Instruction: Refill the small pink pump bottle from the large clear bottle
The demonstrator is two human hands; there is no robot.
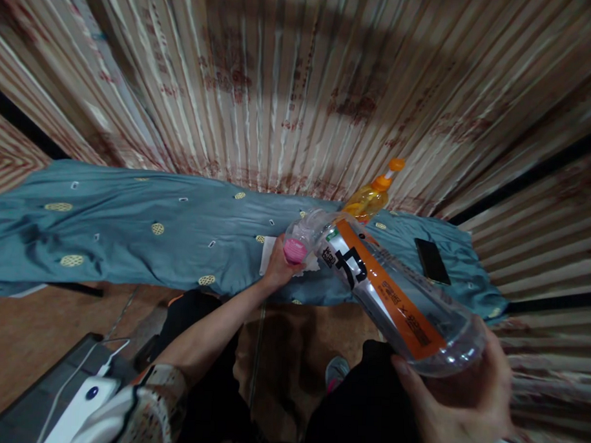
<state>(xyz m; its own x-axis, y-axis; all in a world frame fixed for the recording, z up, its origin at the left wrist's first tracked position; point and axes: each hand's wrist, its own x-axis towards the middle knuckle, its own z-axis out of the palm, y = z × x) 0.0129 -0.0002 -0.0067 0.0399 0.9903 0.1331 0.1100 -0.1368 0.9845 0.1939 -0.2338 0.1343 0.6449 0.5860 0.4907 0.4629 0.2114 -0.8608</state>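
A large clear plastic bottle with an orange and black label lies tilted across the view, its neck pointing toward the blue cloth. My right hand grips its base at lower right. My left hand reaches forward and holds the pink cap at the bottle's mouth. Under that hand lies a white paper on the cloth.
A blue patterned cloth covers a long low surface before a striped curtain. An orange-capped bottle of yellow liquid stands behind the clear bottle. A black phone lies at the right. White device with cable at lower left.
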